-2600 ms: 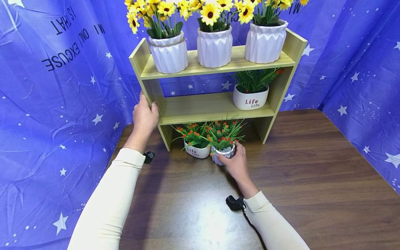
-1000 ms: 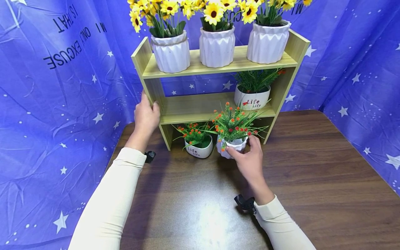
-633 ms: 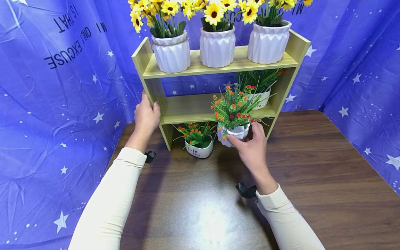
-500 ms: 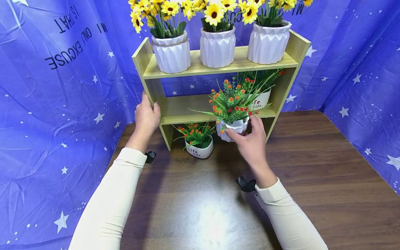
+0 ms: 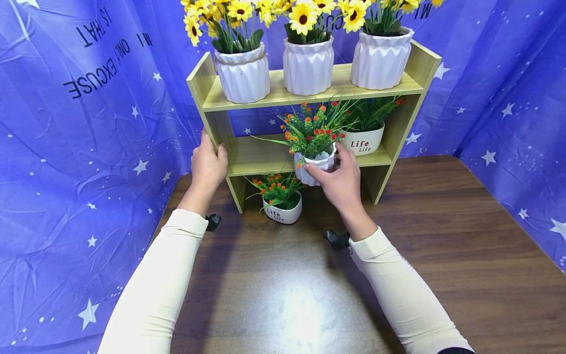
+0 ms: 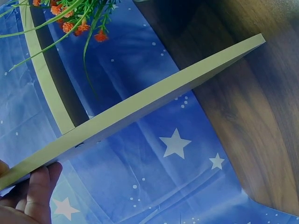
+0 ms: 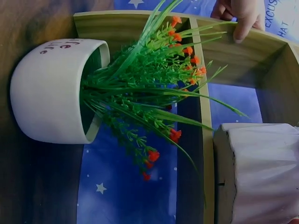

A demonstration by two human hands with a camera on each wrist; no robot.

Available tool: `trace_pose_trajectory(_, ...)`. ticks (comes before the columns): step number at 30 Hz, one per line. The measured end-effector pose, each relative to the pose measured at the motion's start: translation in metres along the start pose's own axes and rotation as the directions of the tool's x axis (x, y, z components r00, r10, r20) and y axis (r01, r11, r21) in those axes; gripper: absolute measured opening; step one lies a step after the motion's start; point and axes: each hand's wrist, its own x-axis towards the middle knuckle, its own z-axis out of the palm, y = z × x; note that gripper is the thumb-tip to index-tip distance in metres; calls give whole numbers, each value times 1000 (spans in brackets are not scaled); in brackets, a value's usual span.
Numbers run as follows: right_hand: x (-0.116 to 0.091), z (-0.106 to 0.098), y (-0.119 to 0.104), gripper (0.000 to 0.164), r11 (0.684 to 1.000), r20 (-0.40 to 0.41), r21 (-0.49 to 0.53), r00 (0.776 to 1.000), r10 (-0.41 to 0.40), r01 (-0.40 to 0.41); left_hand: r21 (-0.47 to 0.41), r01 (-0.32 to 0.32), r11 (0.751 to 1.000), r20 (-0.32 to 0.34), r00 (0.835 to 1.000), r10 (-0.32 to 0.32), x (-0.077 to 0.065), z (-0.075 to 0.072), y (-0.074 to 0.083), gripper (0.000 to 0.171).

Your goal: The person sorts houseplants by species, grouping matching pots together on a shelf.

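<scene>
A pleated white flowerpot [image 5: 305,176] with orange and red flowers is in my right hand [image 5: 342,184], thumb in front and fingers round its right side. It is off the table, before the middle board of the wooden shelf [image 5: 265,147]. In the right wrist view the pleated pot [image 7: 266,172] is close at the right. My left hand [image 5: 209,164] grips the shelf's left side panel; the left wrist view has its fingers [image 6: 39,191] beneath the panel edge. A white oval "Life" pot [image 5: 283,214] with orange flowers stands below the middle board.
Another white "Life" pot [image 5: 364,141] stands at the right of the middle board. On the top board are three pleated pots of yellow sunflowers, the central pot [image 5: 308,69] among them. A blue starry curtain [image 5: 97,172] hangs behind the brown wooden table [image 5: 442,236].
My right hand has lifted the pleated flowerpot from the table beside the oval pot, first up and rightward, then up and left to the middle board. My left hand keeps its grip.
</scene>
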Motion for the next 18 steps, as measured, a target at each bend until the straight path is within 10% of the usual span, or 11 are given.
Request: trace_pose_trajectory(18,45,24,-3,72,995,94,-69,993,77,-71,3,18,1000,29,999,-18,1,-2,1,46)
